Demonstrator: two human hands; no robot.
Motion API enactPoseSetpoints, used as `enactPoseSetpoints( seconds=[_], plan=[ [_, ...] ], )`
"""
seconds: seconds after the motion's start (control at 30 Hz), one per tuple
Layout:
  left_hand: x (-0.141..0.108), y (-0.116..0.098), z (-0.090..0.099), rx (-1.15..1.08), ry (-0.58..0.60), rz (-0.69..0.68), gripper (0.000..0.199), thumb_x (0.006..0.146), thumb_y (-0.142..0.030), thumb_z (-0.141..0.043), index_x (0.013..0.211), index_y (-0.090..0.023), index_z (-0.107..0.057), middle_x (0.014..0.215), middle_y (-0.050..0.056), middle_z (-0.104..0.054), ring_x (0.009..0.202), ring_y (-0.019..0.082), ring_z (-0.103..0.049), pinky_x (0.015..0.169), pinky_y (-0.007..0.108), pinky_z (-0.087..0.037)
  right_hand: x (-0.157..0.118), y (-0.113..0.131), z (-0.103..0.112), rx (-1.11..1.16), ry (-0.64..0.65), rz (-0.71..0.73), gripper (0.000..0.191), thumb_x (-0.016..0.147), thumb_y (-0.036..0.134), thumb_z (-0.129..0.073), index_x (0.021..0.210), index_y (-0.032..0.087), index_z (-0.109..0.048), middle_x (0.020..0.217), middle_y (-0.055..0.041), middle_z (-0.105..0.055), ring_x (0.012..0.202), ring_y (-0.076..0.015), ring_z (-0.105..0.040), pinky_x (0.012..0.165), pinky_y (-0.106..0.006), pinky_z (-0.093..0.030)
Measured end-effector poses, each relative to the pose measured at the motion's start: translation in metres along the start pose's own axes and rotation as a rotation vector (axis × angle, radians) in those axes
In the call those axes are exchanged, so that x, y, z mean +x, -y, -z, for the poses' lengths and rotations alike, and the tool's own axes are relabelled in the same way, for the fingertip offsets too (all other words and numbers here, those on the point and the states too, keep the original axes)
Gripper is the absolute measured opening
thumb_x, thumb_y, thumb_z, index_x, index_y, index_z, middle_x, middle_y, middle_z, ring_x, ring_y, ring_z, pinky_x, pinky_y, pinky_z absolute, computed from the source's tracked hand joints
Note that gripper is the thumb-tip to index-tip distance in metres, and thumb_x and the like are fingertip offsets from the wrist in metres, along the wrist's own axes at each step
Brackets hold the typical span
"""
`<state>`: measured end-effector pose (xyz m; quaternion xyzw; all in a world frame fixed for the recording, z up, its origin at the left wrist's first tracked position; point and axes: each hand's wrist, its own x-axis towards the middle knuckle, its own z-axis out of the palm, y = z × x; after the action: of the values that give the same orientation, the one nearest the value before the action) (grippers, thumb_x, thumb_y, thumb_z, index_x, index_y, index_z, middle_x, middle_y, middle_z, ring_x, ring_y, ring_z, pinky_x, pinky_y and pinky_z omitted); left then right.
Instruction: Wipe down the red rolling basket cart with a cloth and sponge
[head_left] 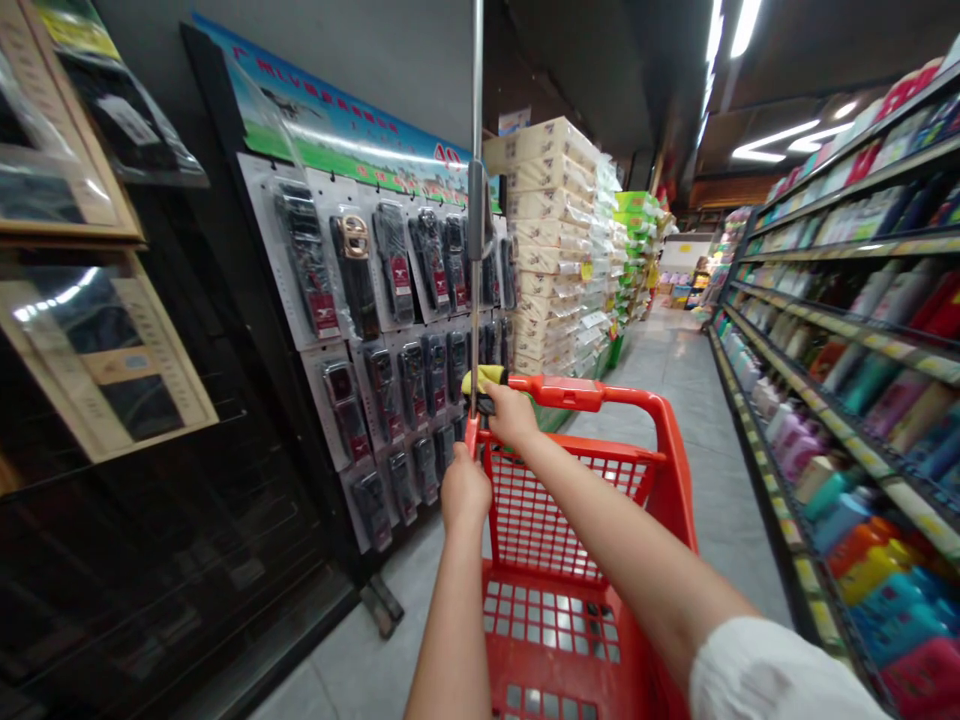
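Note:
A slim metal pole [476, 300] with a grey sleeve joint rises upright in front of me. My left hand [466, 487] is closed around its lower end, just beneath a short red section. Slightly higher and to the right, my right hand [513, 416] has its fingers closed on a yellow-and-black cloth [486, 380] against the pole. Whether its fingers also wrap the pole or the cart is hidden. The red shopping cart [679, 470] is below and right of my hands, its handle [559, 390] reaching close to the cloth. Its latticed basket shows no goods.
Packaged belts [391, 262] hang on a display rack [315, 110] close at left. Boxed goods [22, 330] hang nearer. Stacked cartons [551, 250] stand behind the cart. Bottle-filled shelves [847, 370] line the right side, with grey tiled floor [675, 345] between.

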<state>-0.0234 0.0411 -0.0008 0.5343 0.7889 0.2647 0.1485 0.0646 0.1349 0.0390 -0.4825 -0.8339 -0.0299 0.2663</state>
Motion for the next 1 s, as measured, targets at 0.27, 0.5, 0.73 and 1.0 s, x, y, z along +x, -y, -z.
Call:
enactPoseSetpoints(
  seconds=[0.27,0.5,0.73,1.0],
  plan=[
    [0.004,-0.003,0.002,-0.001,0.011,-0.005,0.021,0.092,-0.02,-0.042,0.113,-0.018,-0.046,0.103,0.015,-0.072,0.096,0.027,-0.07,0.066,0.03,-0.045,0.007,-0.03,0.037,-0.368,0.063,0.177,0.036,0.094,0.018,-0.039,0.12,0.026,-0.063,0.136,-0.0074,-0.055,0.125,-0.0288,-0.043,0.095,-0.043,-0.042],
    [0.007,-0.005,0.006,0.013,0.04,0.002,0.021,0.092,-0.02,-0.042,0.113,-0.018,-0.046,0.103,0.015,-0.072,0.097,0.027,-0.07,0.066,0.028,-0.044,-0.014,-0.073,0.061,-0.355,0.17,0.28,0.037,0.09,0.015,-0.043,0.119,0.024,-0.066,0.137,-0.006,-0.055,0.117,-0.0254,-0.051,0.1,-0.04,-0.041],
    [0.002,-0.007,0.008,-0.011,0.034,-0.013,0.021,0.092,-0.019,-0.041,0.112,-0.018,-0.046,0.104,0.015,-0.071,0.096,0.027,-0.069,0.066,0.029,-0.044,-0.07,-0.139,0.092,-0.293,0.017,-0.13,0.047,0.081,0.01,-0.049,0.125,0.022,-0.06,0.129,-0.0082,-0.062,0.113,-0.0226,-0.058,0.093,-0.032,-0.043],
    [0.002,-0.003,0.006,-0.004,0.008,0.012,0.022,0.092,-0.019,-0.039,0.113,-0.017,-0.045,0.103,0.016,-0.072,0.095,0.028,-0.069,0.065,0.031,-0.043,-0.049,-0.133,0.089,-0.262,0.029,-0.402,0.037,0.086,0.02,-0.043,0.116,0.016,-0.063,0.108,-0.0153,-0.07,0.095,-0.0284,-0.065,0.078,-0.035,-0.045]
  ],
)
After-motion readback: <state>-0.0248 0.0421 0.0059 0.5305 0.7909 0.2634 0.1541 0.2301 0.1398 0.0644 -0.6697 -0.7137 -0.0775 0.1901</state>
